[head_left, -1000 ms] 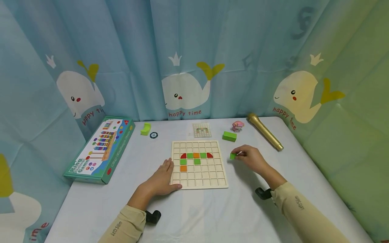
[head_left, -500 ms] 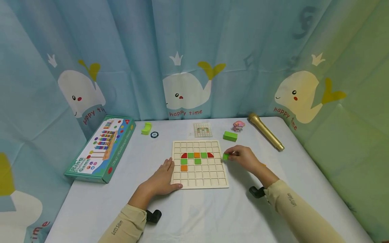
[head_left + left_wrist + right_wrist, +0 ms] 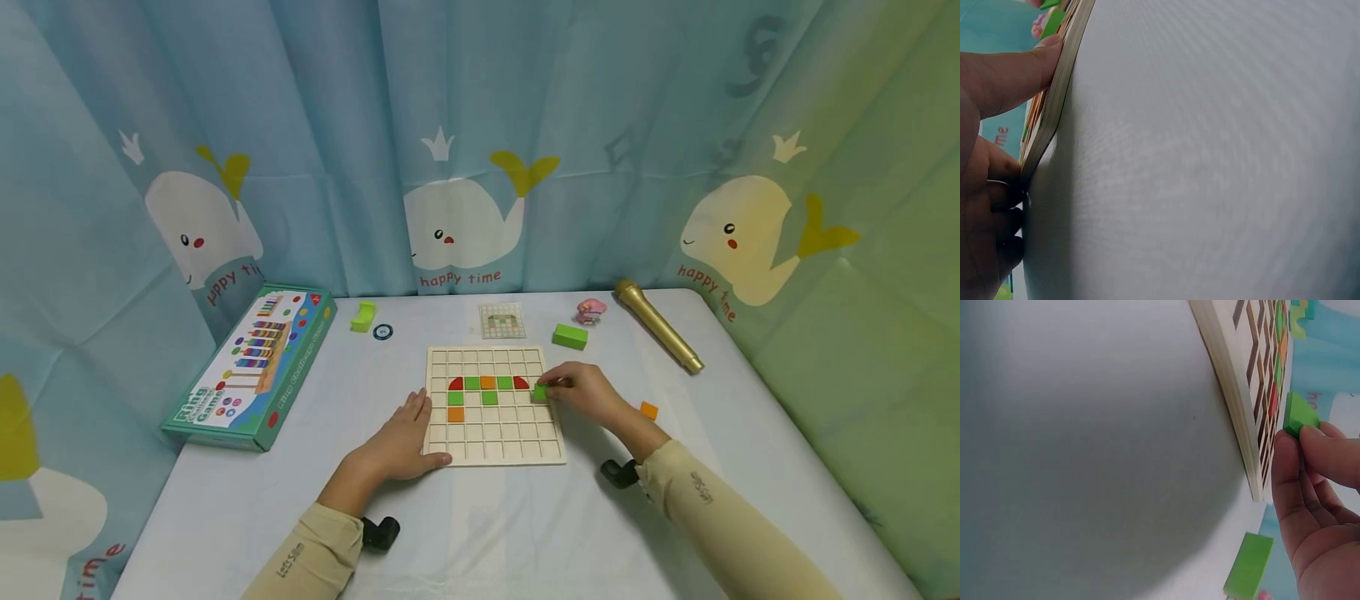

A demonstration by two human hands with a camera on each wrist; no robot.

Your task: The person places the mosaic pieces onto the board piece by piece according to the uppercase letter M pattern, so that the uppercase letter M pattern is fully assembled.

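Note:
A wooden grid board lies mid-table with several red, green and orange tiles set in its squares. Against its left side rests my left hand, fingers extended along the edge, while the thumb presses the front edge. My right hand pinches a green square tile between thumb and fingers, over the board's right margin. The tile is tilted in the right wrist view. An orange tile sits lowest in the pattern, and a red rounded tile ends its top row on the right.
Behind the board are a pattern card, a green block and a pink figurine. A gold microphone lies at right, near a loose orange tile. On the left are a game box, a round chip and a lime-green piece.
My right hand has carried the green tile leftward from beside the board to over its right margin. The loose orange tile has come into sight behind the right wrist. My left hand stays put.

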